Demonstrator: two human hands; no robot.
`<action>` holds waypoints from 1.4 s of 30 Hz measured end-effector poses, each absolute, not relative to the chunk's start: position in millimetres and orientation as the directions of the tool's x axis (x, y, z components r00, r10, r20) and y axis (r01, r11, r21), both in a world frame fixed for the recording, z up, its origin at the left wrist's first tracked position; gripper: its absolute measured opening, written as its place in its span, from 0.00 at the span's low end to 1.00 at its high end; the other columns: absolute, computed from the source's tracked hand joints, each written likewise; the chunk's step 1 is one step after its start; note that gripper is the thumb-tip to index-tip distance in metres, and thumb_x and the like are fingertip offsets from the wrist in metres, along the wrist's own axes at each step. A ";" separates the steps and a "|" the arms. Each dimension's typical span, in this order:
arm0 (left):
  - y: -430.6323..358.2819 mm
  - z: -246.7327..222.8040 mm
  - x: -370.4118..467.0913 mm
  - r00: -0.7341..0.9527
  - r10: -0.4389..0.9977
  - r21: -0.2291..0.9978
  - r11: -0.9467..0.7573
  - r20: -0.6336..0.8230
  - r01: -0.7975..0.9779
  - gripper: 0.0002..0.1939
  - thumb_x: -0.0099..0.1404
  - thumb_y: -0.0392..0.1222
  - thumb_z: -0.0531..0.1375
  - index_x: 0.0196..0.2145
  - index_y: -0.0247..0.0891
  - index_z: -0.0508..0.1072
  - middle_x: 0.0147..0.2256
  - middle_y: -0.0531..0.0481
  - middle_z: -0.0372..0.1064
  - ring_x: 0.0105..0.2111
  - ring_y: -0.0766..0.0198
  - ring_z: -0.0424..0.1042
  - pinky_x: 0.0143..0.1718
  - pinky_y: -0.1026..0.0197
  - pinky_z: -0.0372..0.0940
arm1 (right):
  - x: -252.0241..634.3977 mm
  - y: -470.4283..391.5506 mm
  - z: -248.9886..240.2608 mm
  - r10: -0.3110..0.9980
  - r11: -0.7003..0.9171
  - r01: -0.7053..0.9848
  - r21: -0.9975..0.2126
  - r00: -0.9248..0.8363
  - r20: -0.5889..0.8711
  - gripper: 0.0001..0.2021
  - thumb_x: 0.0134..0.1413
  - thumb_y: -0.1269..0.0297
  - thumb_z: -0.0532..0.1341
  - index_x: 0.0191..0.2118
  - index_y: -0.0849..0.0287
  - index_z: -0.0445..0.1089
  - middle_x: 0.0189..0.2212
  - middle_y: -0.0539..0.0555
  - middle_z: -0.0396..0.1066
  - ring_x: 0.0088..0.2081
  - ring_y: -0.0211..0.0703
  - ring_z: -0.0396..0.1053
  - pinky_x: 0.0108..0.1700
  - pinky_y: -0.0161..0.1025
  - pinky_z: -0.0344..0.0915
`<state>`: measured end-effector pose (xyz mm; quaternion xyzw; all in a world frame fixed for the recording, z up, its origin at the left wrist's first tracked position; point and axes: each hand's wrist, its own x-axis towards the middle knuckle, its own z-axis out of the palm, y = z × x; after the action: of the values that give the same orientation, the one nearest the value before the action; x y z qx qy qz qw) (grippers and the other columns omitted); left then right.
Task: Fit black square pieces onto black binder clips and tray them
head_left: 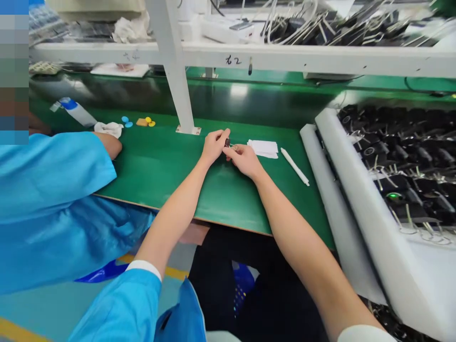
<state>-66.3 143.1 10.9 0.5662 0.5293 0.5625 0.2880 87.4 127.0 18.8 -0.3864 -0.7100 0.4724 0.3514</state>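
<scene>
Above the green worktop (156,161), my left hand (214,146) is closed on a small black part (227,142). My right hand (245,159) meets it from the right, its thumb and fingers pinched together. A thin pale wire or pin shows between the two hands, and the fingers hide most of it. Just beyond my right hand lies a small stack of white paper slips (264,147). To the right of the slips rests a white pen-like stick (295,166).
A white foam tray (359,190) holding several black devices with wire ends stands at the right. A white post (174,71) rises behind my hands to a shelf (285,59). On the left, a co-worker's blue sleeve (57,166) reaches the bench near blue and yellow discs (150,121).
</scene>
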 end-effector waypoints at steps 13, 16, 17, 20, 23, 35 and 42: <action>149.0 3.9 -65.8 -0.195 0.907 0.914 -0.325 0.374 0.242 0.29 0.69 0.62 0.59 0.19 0.39 0.66 0.20 0.52 0.62 0.23 0.65 0.63 0.30 0.60 0.59 | 87.9 128.0 15.7 0.870 0.313 0.200 -0.929 -0.453 0.195 0.23 0.61 0.45 0.66 0.25 0.58 0.66 0.23 0.50 0.67 0.27 0.41 0.62 0.33 0.38 0.57; 150.6 2.2 -65.3 -0.196 0.901 0.909 -0.338 0.388 0.243 0.29 0.69 0.63 0.59 0.19 0.39 0.67 0.20 0.52 0.61 0.23 0.65 0.63 0.29 0.60 0.59 | 88.4 127.9 15.5 0.867 0.324 0.215 -0.921 -0.458 0.198 0.21 0.62 0.49 0.65 0.25 0.58 0.65 0.23 0.49 0.66 0.27 0.41 0.61 0.32 0.38 0.57; 151.5 1.5 -65.3 -0.199 0.897 0.906 -0.344 0.394 0.246 0.28 0.69 0.63 0.59 0.20 0.40 0.67 0.20 0.52 0.61 0.23 0.65 0.63 0.29 0.60 0.59 | 88.6 127.8 15.5 0.865 0.328 0.221 -0.919 -0.461 0.198 0.21 0.62 0.50 0.65 0.25 0.58 0.65 0.23 0.49 0.66 0.27 0.40 0.61 0.32 0.38 0.57; 154.8 0.1 -66.3 -0.221 0.877 0.890 -0.365 0.427 0.274 0.28 0.67 0.63 0.61 0.20 0.40 0.66 0.19 0.53 0.60 0.23 0.65 0.63 0.28 0.60 0.59 | 89.1 127.6 15.3 0.861 0.335 0.223 -0.915 -0.467 0.202 0.20 0.63 0.50 0.65 0.25 0.58 0.65 0.23 0.49 0.65 0.26 0.40 0.61 0.32 0.38 0.58; 156.3 1.6 -70.7 -0.225 0.853 0.863 -0.394 0.472 0.317 0.28 0.64 0.65 0.63 0.21 0.40 0.65 0.19 0.54 0.59 0.23 0.66 0.64 0.27 0.61 0.58 | 89.1 127.3 14.4 0.860 0.339 0.221 -0.914 -0.466 0.207 0.20 0.62 0.50 0.65 0.26 0.57 0.65 0.23 0.48 0.64 0.27 0.41 0.61 0.33 0.38 0.60; 153.2 15.6 -112.6 -0.437 0.821 0.923 -0.259 0.366 0.285 0.36 0.58 0.83 0.48 0.21 0.46 0.61 0.18 0.54 0.55 0.25 0.65 0.55 0.28 0.56 0.51 | 89.1 126.4 13.4 0.868 0.323 0.222 -0.920 -0.456 0.196 0.21 0.59 0.46 0.68 0.29 0.56 0.64 0.25 0.49 0.65 0.30 0.44 0.64 0.36 0.41 0.64; 153.2 12.1 -112.8 -0.348 0.850 0.899 -0.280 0.395 0.337 0.34 0.63 0.79 0.50 0.22 0.46 0.62 0.18 0.53 0.55 0.28 0.63 0.64 0.30 0.56 0.55 | 88.6 126.0 15.3 0.870 0.302 0.224 -0.927 -0.463 0.171 0.22 0.57 0.45 0.70 0.31 0.56 0.63 0.25 0.48 0.63 0.30 0.43 0.62 0.36 0.41 0.63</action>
<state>-112.8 153.2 12.1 0.5296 0.5605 0.5997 0.2139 88.6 126.0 15.3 -0.3774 -0.7246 0.4544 0.3550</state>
